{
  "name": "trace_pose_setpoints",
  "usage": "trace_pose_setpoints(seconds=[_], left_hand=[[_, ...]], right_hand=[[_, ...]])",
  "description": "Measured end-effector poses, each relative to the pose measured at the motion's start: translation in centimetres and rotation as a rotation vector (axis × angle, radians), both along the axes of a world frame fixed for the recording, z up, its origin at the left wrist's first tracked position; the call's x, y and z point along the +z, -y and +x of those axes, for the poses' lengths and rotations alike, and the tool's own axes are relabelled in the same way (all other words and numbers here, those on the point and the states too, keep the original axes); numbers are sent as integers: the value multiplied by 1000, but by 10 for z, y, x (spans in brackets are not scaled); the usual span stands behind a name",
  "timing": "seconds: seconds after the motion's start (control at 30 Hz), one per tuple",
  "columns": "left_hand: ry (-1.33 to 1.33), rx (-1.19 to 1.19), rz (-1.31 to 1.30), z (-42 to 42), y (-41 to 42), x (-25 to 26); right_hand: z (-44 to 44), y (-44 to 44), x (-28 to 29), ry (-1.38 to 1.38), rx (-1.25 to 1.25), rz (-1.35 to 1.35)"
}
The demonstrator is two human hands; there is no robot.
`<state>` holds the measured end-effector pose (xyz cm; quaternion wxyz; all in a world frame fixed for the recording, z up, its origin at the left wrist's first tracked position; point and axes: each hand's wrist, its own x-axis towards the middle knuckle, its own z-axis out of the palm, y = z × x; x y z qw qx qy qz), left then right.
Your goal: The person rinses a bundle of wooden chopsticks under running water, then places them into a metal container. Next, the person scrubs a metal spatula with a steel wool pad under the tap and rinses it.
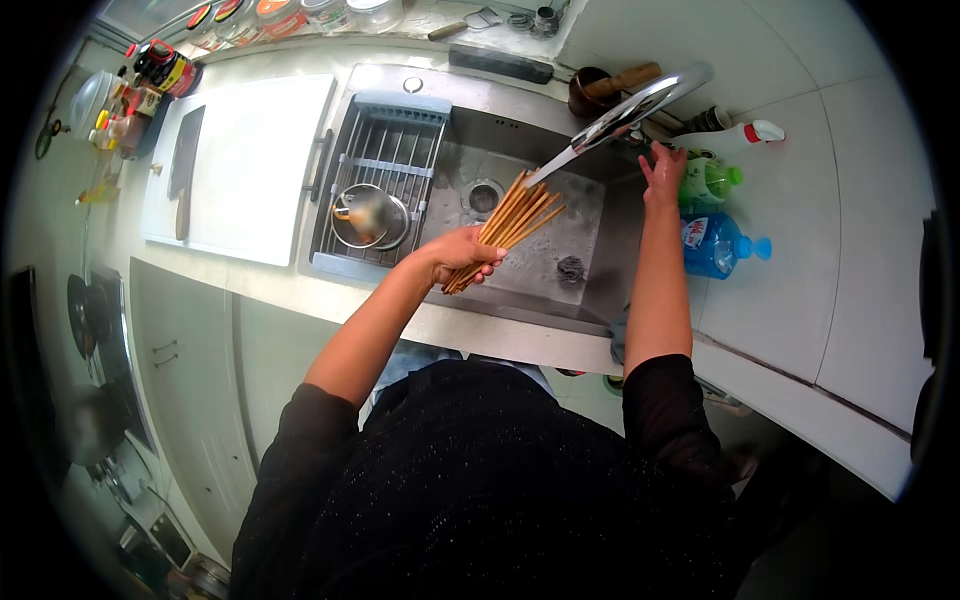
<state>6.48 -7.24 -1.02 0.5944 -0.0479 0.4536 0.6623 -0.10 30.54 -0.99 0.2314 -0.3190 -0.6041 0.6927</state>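
Observation:
My left hand [463,256] grips a bundle of wooden chopsticks [520,214] over the steel sink [534,279]. From the chrome faucet [619,116], a stream of water [551,166] falls onto their far ends. My right hand [663,178] is raised at the sink's right side, fingers apart, with nothing seen in it. It is beside the faucet base and a bottle with a green cap [705,180]; whether a fingertip touches either is unclear. A steel scrubber [571,269] lies on the sink floor, to the right of the drain [484,196].
A drying rack [390,142] across the sink's left holds a metal container [375,217]. Further left, a knife [186,157] lies on a white cutting board [259,165]. A blue bottle [712,246] and a spray bottle [724,140] are on the right. Jars [281,16] line the back ledge.

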Motion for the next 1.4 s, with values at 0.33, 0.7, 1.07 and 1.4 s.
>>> trace_pose_setpoints(seconds=[0.33, 0.7, 1.07, 1.4], left_hand=[[-36, 172, 56, 14, -3, -4], [-187, -53, 146, 29, -9, 31], [-1227, 303, -507, 18, 90, 64], [-1443, 499, -910, 12, 166, 25]], right_hand=[[37, 20, 31, 86, 230, 254], [116, 223, 18, 147, 660, -742], [54, 224, 180, 61, 1012, 0], [102, 184, -6, 752, 1090, 570]])
